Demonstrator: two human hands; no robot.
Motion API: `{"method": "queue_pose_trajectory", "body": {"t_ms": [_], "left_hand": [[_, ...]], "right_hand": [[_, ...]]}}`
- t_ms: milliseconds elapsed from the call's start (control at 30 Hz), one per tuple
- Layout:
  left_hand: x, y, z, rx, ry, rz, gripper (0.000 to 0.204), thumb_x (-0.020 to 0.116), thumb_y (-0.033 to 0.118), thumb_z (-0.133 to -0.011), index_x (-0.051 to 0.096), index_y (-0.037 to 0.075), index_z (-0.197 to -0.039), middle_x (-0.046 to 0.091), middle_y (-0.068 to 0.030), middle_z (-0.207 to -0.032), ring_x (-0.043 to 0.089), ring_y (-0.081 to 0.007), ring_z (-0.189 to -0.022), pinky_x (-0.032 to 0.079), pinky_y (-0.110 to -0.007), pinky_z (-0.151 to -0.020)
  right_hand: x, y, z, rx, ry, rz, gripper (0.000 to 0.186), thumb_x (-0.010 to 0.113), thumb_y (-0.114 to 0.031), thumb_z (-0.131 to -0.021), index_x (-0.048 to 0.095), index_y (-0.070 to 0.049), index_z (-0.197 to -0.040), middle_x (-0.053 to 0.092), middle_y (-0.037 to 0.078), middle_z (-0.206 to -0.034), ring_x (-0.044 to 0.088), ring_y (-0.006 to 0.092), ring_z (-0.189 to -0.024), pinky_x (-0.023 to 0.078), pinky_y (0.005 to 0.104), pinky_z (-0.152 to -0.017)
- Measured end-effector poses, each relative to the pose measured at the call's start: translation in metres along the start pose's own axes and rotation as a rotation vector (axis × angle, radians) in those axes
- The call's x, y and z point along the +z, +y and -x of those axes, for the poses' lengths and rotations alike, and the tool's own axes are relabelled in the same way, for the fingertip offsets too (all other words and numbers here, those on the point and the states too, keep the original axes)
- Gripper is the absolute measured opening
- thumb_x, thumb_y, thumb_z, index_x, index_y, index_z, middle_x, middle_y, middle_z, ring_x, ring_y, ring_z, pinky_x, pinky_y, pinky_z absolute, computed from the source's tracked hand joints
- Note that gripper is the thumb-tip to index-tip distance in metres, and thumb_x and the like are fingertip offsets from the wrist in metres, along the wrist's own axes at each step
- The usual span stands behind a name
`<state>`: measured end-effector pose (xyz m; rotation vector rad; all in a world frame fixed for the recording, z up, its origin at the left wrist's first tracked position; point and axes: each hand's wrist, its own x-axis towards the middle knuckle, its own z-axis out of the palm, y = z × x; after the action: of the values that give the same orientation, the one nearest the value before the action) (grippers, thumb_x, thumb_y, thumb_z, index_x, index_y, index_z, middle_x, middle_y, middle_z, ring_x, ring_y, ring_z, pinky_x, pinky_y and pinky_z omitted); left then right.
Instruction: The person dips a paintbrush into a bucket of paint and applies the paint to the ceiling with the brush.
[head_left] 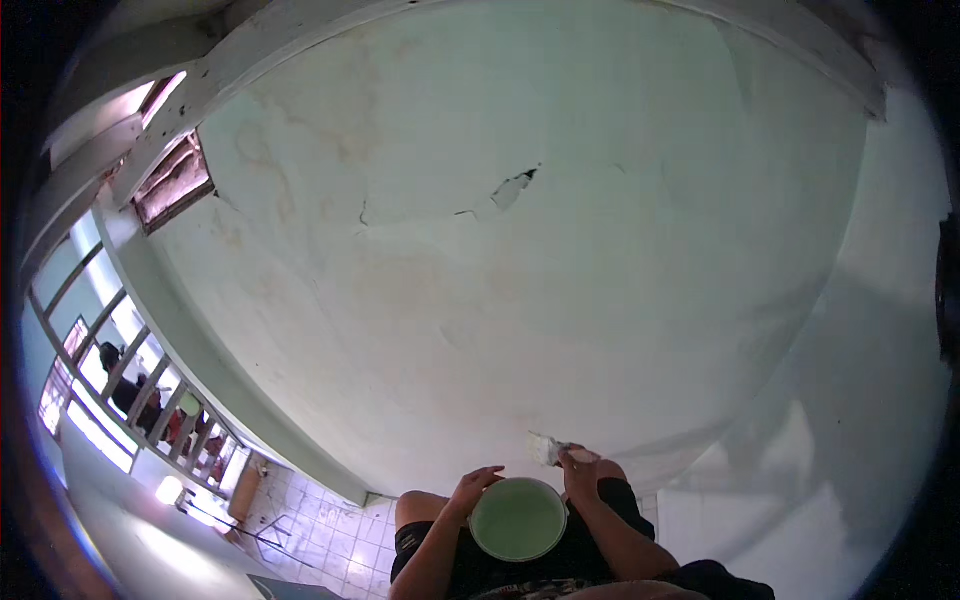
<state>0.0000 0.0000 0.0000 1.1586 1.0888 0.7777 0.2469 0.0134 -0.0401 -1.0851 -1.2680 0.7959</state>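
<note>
Green paint fills the bowl [518, 520] on our lap; our left hand [472, 492] grasps its rim. Just right of the bowl, our right hand [578, 468] is clenched around the brush [545, 448]. We judge short, light strokes best near the cracked wall patch [512, 190] above.

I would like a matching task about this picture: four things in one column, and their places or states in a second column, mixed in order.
Things:
1. left hand
2. right hand
3. bowl
4. wall

Places or states:
a. round, filled with pale green paint, above the person's lap
b. holds a brush with a pale tip
c. cracked, with a chipped patch near its middle
d. grips the rim on the bowl's left side

Pairs: 1-d, 2-b, 3-a, 4-c
</note>
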Motion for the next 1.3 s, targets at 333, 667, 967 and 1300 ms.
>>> {"method": "queue_pose_trajectory", "body": {"t_ms": [333,667,967,1300], "left_hand": [[0.006,0.014,0.003,-0.067,0.030,-0.083,0.042,0.046,0.034,-0.097,0.057,0.001,-0.120,0.065,-0.0148,-0.100,0.061,-0.0193,-0.092,0.050,-0.032,-0.082],[0.008,0.007,0.002,-0.018,0.203,-0.128,0.038,0.047,0.031,-0.096,0.067,0.001,-0.106,0.064,-0.0081,-0.081,0.058,-0.0129,-0.076,0.048,-0.028,-0.070],[0.006,0.005,0.004,-0.006,0.213,-0.159,0.036,0.049,0.030,-0.096,0.066,-0.001,-0.103,0.067,-0.0112,-0.085,0.061,-0.0143,-0.078,0.049,-0.028,-0.072],[0.008,0.024,0.000,0.024,0.266,-0.239,0.043,0.038,0.035,-0.097,0.061,0.003,-0.114,0.066,-0.0146,-0.085,0.062,-0.0180,-0.081,0.049,-0.033,-0.074]], "right_hand": [[0.009,-0.029,0.021,0.322,0.103,-0.369,0.024,0.061,-0.014,-0.087,0.057,0.003,-0.103,0.062,0.012,-0.094,0.063,0.0175,-0.084,0.058,0.0318,-0.069],[0.002,-0.004,0.017,0.242,0.061,0.150,0.022,0.056,-0.019,-0.087,0.062,0.000,-0.097,0.065,0.011,-0.082,0.063,0.0196,-0.080,0.050,0.0347,-0.071],[-0.007,-0.037,0.013,0.644,0.182,-0.518,0.032,0.059,-0.019,-0.089,0.054,0.001,-0.114,0.058,0.013,-0.103,0.061,0.0234,-0.092,0.056,0.0359,-0.075],[-0.037,-0.112,0.006,0.486,0.133,-0.578,0.024,0.062,-0.015,-0.087,0.055,-0.001,-0.106,0.059,0.007,-0.095,0.060,0.0176,-0.086,0.052,0.0314,-0.073]]}}
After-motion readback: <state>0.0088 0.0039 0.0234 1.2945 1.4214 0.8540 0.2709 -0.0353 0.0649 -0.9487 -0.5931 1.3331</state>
